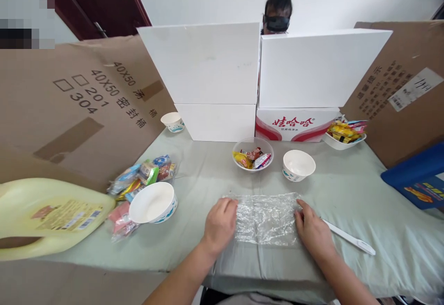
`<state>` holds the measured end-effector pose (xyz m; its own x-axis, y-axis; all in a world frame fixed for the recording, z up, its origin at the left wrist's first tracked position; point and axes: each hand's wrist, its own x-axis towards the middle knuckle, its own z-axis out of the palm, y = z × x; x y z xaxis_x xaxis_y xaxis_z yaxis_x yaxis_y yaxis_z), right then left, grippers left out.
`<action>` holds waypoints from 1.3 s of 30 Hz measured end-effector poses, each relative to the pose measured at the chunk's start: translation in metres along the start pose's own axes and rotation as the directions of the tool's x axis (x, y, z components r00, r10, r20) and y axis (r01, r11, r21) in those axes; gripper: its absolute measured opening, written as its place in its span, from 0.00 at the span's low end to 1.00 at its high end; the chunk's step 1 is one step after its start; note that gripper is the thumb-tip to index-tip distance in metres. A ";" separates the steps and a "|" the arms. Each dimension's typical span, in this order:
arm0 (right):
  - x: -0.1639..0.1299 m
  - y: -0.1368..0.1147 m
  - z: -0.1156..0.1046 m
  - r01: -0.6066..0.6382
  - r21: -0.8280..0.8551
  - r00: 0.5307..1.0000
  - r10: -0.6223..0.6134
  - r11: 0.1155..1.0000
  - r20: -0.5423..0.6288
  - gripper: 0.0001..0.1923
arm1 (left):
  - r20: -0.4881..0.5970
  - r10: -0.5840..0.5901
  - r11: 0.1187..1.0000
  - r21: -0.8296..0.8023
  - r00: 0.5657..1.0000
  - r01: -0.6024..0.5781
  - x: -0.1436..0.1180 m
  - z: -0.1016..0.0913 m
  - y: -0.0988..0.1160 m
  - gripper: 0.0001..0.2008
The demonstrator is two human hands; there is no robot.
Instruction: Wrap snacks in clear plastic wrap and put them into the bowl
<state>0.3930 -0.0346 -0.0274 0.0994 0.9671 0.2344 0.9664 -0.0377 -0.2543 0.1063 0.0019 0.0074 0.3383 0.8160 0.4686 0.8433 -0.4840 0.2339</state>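
A crinkled sheet of clear plastic film [265, 218] lies flat on the pale green cloth-covered table [364, 189], directly in front of the person, pinned at both short edges: the left hand [219, 225] rests palm-down with its fingers curled onto the film's left edge, and the right hand [313, 231] presses the right edge in the same way, neither hand closed around anything. Just beside the right hand lies a slim white plastic tool [349, 237], its working end too small to make out. Beyond the film stand a clear glass bowl of wrapped sweets [252, 154] and, to its right, a white paper bowl with blue print [299, 165]. A larger white bowl [153, 202] sits to the left, touching a loose heap of coloured snack packets [138, 180], with a pink packet [120, 219] partly hidden under it. A pale yellow plastic jug with a printed label [48, 217] lies on its side at the left edge, cut off by the frame. Farther back are a small white cup [172, 121], a white dish heaped with yellow packets [344, 135], white foam boards [208, 64] stacked on a red-and-white printed carton [294, 125], and brown cardboard panels [79, 106] walling both sides. A blue box [418, 180] is cut off at right. Another person's head [278, 11] shows above the boards, the rest hidden behind them.
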 end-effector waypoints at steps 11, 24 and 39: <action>0.011 -0.015 -0.024 0.168 -0.077 0.982 -0.174 0.983 -0.071 0.18 | 0.424 0.196 0.981 -0.099 0.884 -0.169 -0.004 0.031 0.022 0.35; -0.009 -0.011 0.009 0.169 -0.100 0.977 -0.153 0.981 0.151 0.40 | 0.304 -0.040 0.994 0.109 0.952 0.007 -0.031 0.014 -0.036 0.38; -0.055 0.043 -0.034 0.487 0.180 0.865 -0.500 0.855 0.033 0.10 | 0.197 0.446 0.894 -0.147 0.873 -0.423 -0.050 -0.027 -0.035 0.12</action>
<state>0.4375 -0.0981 -0.0196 -0.4051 0.8639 0.2994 0.8315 0.4843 -0.2723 0.0485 -0.0307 -0.0014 0.7537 0.5589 0.3456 0.5492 -0.8246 0.1358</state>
